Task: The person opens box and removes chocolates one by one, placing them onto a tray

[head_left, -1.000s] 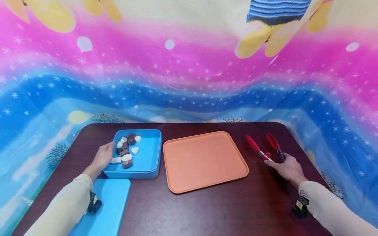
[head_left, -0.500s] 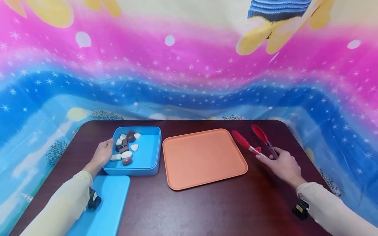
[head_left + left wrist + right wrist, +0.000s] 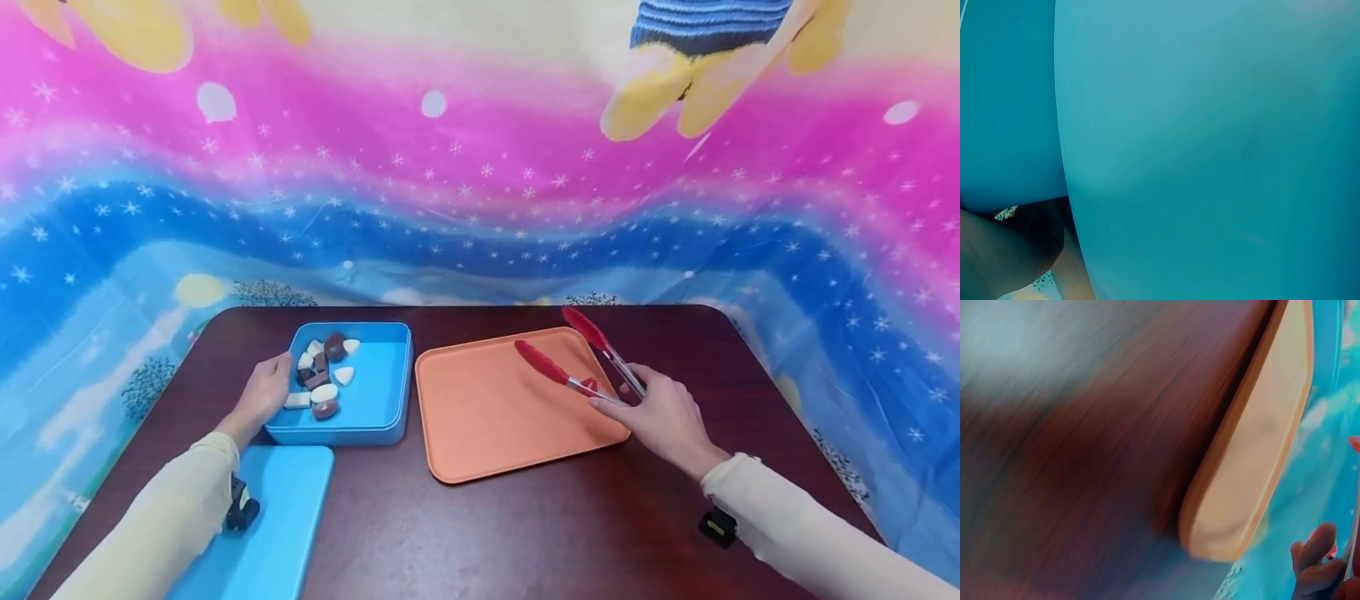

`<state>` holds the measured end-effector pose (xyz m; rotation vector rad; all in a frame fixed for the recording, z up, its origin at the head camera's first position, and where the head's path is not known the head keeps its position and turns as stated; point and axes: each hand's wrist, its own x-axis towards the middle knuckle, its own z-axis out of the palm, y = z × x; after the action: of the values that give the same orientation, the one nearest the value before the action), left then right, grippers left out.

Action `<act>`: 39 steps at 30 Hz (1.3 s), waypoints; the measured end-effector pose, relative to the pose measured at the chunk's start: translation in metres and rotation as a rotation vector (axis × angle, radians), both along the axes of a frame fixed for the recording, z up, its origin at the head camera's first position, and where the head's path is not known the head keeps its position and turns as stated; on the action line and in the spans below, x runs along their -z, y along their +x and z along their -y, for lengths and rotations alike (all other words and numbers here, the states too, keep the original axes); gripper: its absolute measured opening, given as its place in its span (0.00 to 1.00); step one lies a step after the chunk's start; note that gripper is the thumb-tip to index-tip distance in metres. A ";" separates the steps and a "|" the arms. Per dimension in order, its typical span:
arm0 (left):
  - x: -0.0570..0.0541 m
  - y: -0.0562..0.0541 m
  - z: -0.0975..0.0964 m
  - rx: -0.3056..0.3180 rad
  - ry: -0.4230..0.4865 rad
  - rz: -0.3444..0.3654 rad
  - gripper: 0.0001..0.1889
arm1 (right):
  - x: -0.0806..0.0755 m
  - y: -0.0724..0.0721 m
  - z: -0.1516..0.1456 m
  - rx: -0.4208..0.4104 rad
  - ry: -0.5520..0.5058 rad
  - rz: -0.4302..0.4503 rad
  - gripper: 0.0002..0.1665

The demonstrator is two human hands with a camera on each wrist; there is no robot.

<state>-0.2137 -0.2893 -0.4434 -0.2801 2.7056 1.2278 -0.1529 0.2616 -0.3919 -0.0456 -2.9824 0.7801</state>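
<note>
My left hand [image 3: 264, 390] grips the left wall of a light-blue box [image 3: 337, 437], thumb up at the rim. Inside, mostly toward the left, lie several brown and white chocolates [image 3: 325, 409]. My right hand [image 3: 670, 417] holds a pair of tongs [image 3: 542, 363] with red tips and metal arms. The tongs' arms are spread apart, with nothing between the tips, and they overlap the right part of an orange tray [image 3: 480, 425]. Only some fingers [image 3: 1316, 550] of this hand show at the right wrist view's lower right corner.
A flat light-blue lid [image 3: 292, 517] lies in front of the box, under the left forearm, and fills most of the left wrist view. Everything stands on a dark wooden table [image 3: 510, 542]. A patterned cloth [image 3: 480, 208] hangs behind the table.
My right hand has carried the spread tongs leftward, from the table right of the tray to over the tray's right part. The left hand has stayed on the box.
</note>
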 end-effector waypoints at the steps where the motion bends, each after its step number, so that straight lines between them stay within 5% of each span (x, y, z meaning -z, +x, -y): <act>1: 0.000 0.002 0.001 -0.004 -0.001 0.007 0.37 | 0.000 0.001 0.005 -0.006 -0.014 -0.001 0.58; 12: 0.006 0.013 0.005 -0.017 0.007 0.025 0.37 | 0.002 0.007 0.057 -0.073 -0.086 0.048 0.52; 18: 0.008 0.012 0.005 -0.014 -0.007 0.027 0.37 | 0.003 0.007 0.081 -0.135 -0.100 0.019 0.38; 39: 0.001 0.000 -0.003 -0.026 0.005 0.004 0.37 | -0.002 -0.002 0.136 -0.247 -0.159 0.020 0.31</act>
<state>-0.2135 -0.2866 -0.4447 -0.3179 2.7034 1.2399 -0.1548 0.1252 -0.3900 0.3157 -2.9733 1.0466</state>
